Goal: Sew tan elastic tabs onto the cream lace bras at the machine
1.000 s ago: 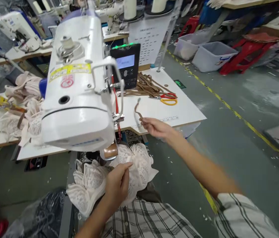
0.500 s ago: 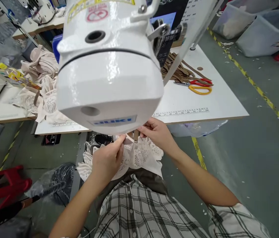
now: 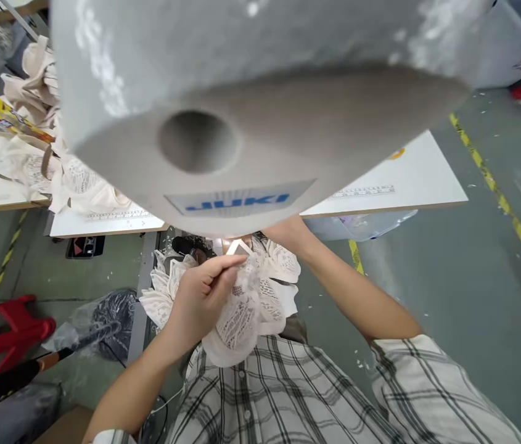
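The white head of a sewing machine [image 3: 242,111] fills the top of the view, very close and blurred. Just below it my left hand [image 3: 202,296] pinches the edge of a cream lace garment [image 3: 246,308] that lies bunched over my lap. My right hand [image 3: 290,233] reaches up under the machine head; only its back and wrist show, its fingers are hidden behind the machine.
A white sewing table [image 3: 408,185] with a printed ruler runs to the right. A heap of lace pieces [image 3: 75,185] lies on the table at left. A red stool [image 3: 5,333] and a dark plastic bag [image 3: 103,320] sit on the floor at left. Yellow floor line [image 3: 500,197] at right.
My head has come down closer, so the machine head now covers the upper view. The right hand has slid further up under it and the left hand has lifted the lace slightly.
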### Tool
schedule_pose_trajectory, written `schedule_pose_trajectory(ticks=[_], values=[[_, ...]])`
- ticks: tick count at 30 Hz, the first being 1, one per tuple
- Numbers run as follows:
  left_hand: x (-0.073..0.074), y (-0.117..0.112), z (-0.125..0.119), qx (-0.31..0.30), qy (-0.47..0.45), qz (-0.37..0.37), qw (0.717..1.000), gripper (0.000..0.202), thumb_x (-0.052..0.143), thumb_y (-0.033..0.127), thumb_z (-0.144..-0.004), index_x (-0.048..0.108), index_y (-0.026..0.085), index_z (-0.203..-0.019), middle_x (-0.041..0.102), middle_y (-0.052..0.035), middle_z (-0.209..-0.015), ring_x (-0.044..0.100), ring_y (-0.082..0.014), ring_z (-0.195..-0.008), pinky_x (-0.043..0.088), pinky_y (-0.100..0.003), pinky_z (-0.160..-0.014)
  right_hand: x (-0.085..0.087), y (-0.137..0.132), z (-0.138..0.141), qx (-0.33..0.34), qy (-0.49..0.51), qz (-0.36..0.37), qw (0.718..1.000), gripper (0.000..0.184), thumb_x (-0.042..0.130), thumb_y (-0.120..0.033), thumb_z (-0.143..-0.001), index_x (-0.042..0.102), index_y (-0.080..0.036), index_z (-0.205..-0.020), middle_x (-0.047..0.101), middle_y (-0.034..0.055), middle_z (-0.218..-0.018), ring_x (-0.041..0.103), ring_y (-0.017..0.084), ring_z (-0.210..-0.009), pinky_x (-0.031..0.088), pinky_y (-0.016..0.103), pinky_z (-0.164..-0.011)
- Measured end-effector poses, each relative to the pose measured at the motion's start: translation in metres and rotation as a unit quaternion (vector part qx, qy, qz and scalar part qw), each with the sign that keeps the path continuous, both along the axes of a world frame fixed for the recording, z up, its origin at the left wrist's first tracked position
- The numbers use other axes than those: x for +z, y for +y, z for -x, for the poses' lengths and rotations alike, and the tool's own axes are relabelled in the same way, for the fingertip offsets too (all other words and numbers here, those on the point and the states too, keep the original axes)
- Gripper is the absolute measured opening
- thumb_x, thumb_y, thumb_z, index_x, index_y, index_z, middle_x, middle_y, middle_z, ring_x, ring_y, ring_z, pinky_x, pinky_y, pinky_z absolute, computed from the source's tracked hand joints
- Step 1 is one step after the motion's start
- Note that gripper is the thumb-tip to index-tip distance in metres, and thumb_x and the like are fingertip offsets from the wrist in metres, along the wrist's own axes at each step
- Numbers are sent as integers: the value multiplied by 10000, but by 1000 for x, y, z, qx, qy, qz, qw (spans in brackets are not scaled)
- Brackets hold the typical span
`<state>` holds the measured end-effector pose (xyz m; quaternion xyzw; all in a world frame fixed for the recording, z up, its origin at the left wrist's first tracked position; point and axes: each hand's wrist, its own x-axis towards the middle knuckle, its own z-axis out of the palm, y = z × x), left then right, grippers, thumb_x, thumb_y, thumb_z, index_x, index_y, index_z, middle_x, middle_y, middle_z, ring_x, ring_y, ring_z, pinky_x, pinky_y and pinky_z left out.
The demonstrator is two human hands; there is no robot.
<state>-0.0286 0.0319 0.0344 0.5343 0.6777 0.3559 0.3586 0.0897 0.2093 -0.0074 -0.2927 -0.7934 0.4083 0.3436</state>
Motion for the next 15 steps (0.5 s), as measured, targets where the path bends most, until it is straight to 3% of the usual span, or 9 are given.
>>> schedule_pose_trajectory(ticks=[6, 15], values=[[-1, 2, -1, -40, 80, -84, 992, 318, 485, 209, -977, 666, 122, -1224, 681, -2, -643, 555, -86, -496, 441, -196, -529, -1, 5, -1, 22, -34, -44, 998, 241, 556, -289, -822, 385, -211, -671, 444, 0, -753, 439, 144, -676, 348, 277, -587], [-1, 5, 0, -46, 63, -100, 992, 315, 489, 205, -974, 667, 122, -1221, 741, -21, -743, 647, -97, -600, 450, -179, -536, 2, 7, -2, 24, -65, -69, 995, 186, 540, -267, -821, 436, -205, -679, 486, 14, -748, 464, 159, -688, 351, 280, -589]])
